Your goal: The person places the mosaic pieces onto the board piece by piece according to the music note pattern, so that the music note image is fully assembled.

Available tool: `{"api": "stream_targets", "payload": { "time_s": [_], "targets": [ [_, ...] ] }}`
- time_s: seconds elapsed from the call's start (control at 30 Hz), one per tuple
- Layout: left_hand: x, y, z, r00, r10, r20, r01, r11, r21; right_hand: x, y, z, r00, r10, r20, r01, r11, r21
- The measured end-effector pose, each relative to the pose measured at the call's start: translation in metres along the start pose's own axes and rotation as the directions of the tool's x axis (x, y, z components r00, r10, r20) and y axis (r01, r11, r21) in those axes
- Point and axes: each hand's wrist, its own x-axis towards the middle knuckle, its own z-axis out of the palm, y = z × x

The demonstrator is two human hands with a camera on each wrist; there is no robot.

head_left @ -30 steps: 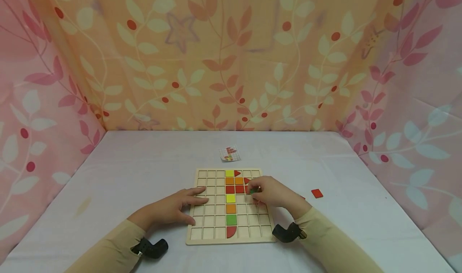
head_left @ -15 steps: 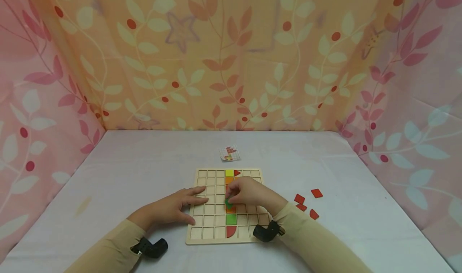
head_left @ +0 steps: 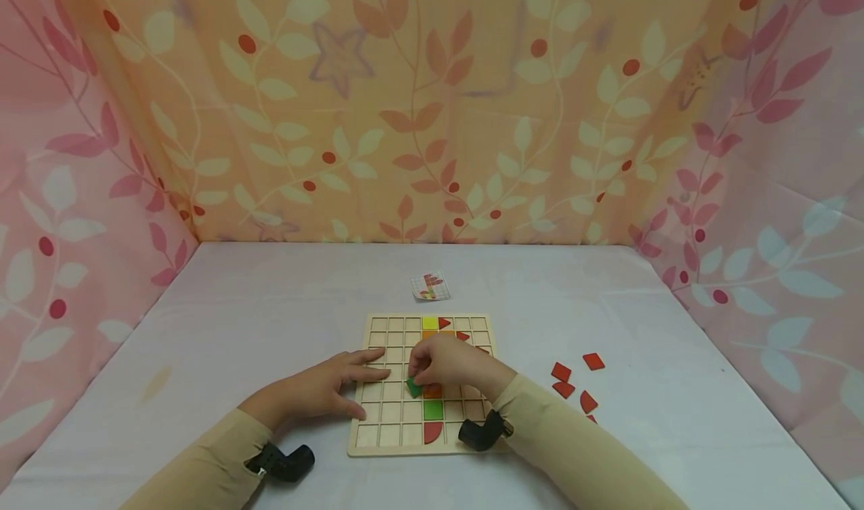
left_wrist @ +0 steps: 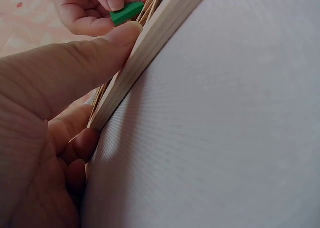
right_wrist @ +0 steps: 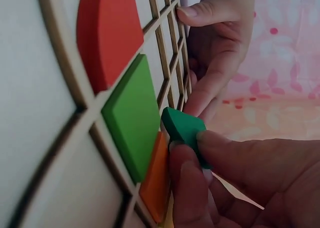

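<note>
A wooden grid board (head_left: 391, 413) lies flat before me, partly filled with coloured tiles. My left hand (head_left: 317, 387) rests on its left edge with fingers spread over the grid; the thumb lies along the rim in the left wrist view. Between thumb and fingers my right hand (head_left: 462, 361) pinches a dark green tile (right_wrist: 186, 130), held tilted close over the cells left of the filled column. That column shows an orange square (right_wrist: 156, 180), a light green square (head_left: 433, 409) and a red quarter-circle (head_left: 433, 433). My right hand covers some tiles further up.
Several loose red tiles (head_left: 561, 372) lie on the white cloth right of the board. Behind the board is a small printed pattern card (head_left: 429, 286). Floral fabric walls (head_left: 418, 120) enclose the table's back and sides.
My right hand has moved left across the board with the dark green tile, from right of the filled column to its left side. Loose red tiles came into view. My left hand stays put.
</note>
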Motion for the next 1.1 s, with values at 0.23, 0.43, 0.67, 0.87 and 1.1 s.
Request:
{"api": "stream_targets", "payload": {
  "time_s": [0.23,0.43,0.67,0.87,1.1],
  "targets": [
    [0.0004,0.0018,-0.0009,1.000,0.006,-0.004,-0.006,1.000,0.012,0.0028,-0.0006,-0.0064,0.998,-0.063,-0.002,0.062,0.990,-0.130],
    [-0.0003,0.0040,-0.0015,1.000,0.001,-0.004,-0.001,1.000,-0.002,0.0057,-0.0038,-0.0068,0.996,-0.092,-0.004,0.090,0.987,-0.134],
    [-0.0001,0.0033,-0.0010,1.000,-0.008,0.003,0.008,1.000,-0.008,0.0087,-0.0057,-0.0022,0.998,-0.056,-0.017,0.053,0.986,-0.157],
    [0.0005,0.0022,0.0004,1.000,-0.020,0.004,0.020,1.000,-0.017,0.0091,-0.0045,-0.0014,1.000,-0.020,-0.008,0.019,0.986,-0.164],
    [-0.0004,0.0023,-0.0001,1.000,-0.024,0.003,0.024,0.999,-0.022,0.0071,-0.0043,-0.0002,1.000,0.001,-0.005,-0.002,0.979,-0.203]
  ]
}}
